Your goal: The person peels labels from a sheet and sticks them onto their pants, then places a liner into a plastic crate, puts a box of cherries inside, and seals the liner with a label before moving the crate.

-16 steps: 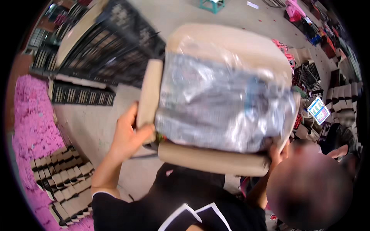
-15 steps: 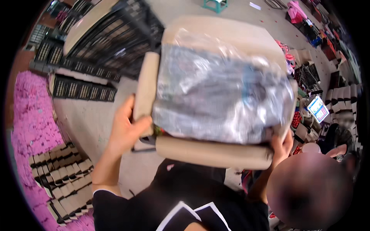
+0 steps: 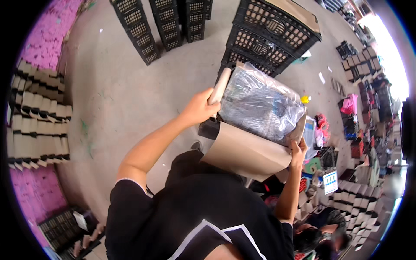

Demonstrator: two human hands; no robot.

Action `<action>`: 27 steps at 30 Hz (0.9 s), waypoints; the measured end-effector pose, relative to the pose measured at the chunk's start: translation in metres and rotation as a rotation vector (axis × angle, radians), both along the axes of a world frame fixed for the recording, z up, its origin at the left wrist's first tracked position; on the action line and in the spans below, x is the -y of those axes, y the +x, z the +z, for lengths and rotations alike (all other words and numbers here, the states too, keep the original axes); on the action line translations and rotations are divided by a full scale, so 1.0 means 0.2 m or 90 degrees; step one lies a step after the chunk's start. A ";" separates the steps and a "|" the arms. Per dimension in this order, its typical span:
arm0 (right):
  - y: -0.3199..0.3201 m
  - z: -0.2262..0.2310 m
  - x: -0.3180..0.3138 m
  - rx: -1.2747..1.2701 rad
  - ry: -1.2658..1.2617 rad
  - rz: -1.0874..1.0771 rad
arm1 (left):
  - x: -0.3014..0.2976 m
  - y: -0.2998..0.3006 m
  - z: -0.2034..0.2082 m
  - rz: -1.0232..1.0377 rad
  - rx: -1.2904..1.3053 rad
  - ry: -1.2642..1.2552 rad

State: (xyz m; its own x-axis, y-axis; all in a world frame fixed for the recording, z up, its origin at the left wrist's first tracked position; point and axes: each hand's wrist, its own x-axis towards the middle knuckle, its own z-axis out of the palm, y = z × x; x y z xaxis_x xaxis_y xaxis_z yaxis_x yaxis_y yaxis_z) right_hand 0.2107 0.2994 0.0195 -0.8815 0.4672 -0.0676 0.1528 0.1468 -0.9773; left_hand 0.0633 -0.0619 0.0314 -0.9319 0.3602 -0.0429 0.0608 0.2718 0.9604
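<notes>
Between my hands is a black plastic crate [image 3: 209,129] lined with brown paper [image 3: 249,149], whose near flap hangs over the front side. Clear, wrinkled plastic film [image 3: 262,102] covers the contents, which look dark and cannot be made out. My left hand [image 3: 201,107] is closed around the paper-covered left edge, thumb on top. At the near right corner my right hand [image 3: 298,154] grips the edge and the paper there. Just beyond the crate stands a tall stack of black crates [image 3: 268,41] with brown paper on top.
More black crate stacks [image 3: 135,31] stand on the concrete floor [image 3: 108,86] ahead. Paper-lined crates [image 3: 41,125] line the left side by a pink wall [image 3: 50,32]. At right are a white sign [image 3: 330,182], goods in piles and a seated person [image 3: 323,232].
My view has swung round and the crate sits lower and farther right in it, close to the tall stack. The near paper flap now hangs broader. Both hands keep their hold.
</notes>
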 end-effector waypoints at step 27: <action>-0.07 0.27 0.25 0.170 0.708 0.234 | -0.28 0.04 0.25 -0.333 -0.393 -0.466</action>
